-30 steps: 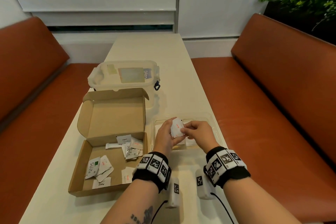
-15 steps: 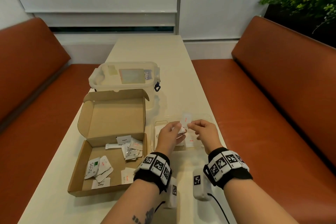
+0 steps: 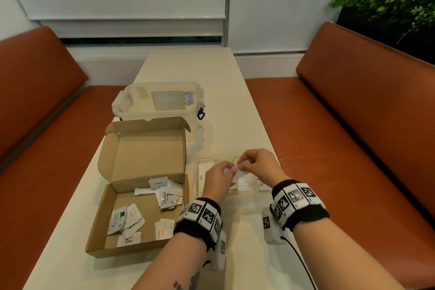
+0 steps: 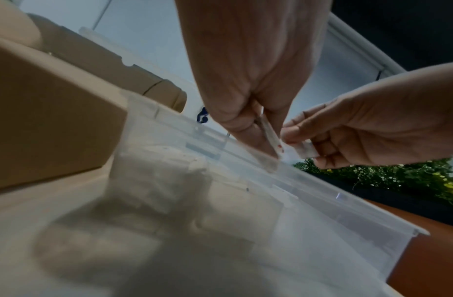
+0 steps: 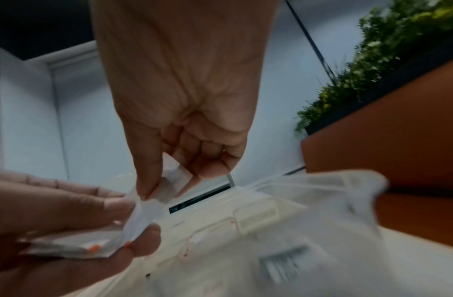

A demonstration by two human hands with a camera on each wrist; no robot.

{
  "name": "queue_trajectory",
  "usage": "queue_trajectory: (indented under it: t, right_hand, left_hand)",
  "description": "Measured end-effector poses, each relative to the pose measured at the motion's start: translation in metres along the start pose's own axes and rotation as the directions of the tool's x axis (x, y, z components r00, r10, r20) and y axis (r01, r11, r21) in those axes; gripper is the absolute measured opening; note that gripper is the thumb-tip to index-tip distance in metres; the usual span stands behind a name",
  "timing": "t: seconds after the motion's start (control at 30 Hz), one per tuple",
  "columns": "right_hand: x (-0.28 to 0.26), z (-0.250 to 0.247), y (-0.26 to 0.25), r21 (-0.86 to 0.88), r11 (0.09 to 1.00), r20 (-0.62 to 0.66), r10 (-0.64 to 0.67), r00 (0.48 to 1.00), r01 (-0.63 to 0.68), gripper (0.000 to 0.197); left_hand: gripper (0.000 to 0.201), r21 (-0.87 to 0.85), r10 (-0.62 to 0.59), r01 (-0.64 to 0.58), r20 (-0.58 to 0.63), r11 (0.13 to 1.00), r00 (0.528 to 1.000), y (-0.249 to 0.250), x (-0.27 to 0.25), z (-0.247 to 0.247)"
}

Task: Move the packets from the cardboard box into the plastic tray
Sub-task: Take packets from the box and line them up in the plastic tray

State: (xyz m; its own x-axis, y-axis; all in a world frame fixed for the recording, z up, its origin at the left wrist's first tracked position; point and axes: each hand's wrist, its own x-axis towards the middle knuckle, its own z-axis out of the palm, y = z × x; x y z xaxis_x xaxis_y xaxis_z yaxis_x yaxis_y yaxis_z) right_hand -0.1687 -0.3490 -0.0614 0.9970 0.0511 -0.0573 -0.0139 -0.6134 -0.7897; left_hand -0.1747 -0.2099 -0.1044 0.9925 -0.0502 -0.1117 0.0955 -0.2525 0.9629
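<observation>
Lying, apparently, packets [image 3: 244, 182] in tray [image 3: 195, 173]

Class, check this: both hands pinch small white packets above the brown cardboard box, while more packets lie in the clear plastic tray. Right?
Not quite. The left hand and right hand pinch the small white packets above the clear plastic tray, not the brown cardboard box; the head view shows it.
</observation>
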Motion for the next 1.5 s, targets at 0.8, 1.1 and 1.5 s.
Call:
queue_trajectory:
  t: [0.8, 1.1, 1.5]
  right_hand:
    - [0.006, 0.03, 0.041, -0.481, 0.869, -0.071, 0.097, 0.993, -0.119, 0.005]
    - [0.003, 0.032, 0.048, -0.533, 0.846, -0.038, -0.032, 0.999, 0.007, 0.029]
    - [0.005, 0.029, 0.046, -0.606, 0.795, 0.012, -0.034, 0.999, 0.034, 0.033]
  left_hand:
    - [0.028, -0.302, -0.122, 0.074, -0.145, 0.95, 0.982, -0.02, 0.004, -0.005]
    - [0.028, -0.254, -0.105, 0.06, -0.169, 0.965, 0.98, -0.021, 0.005, -0.004]
    - [0.028, -0.257, -0.116, 0.068, -0.176, 0.964, 0.977, -0.021, 0.005, -0.005]
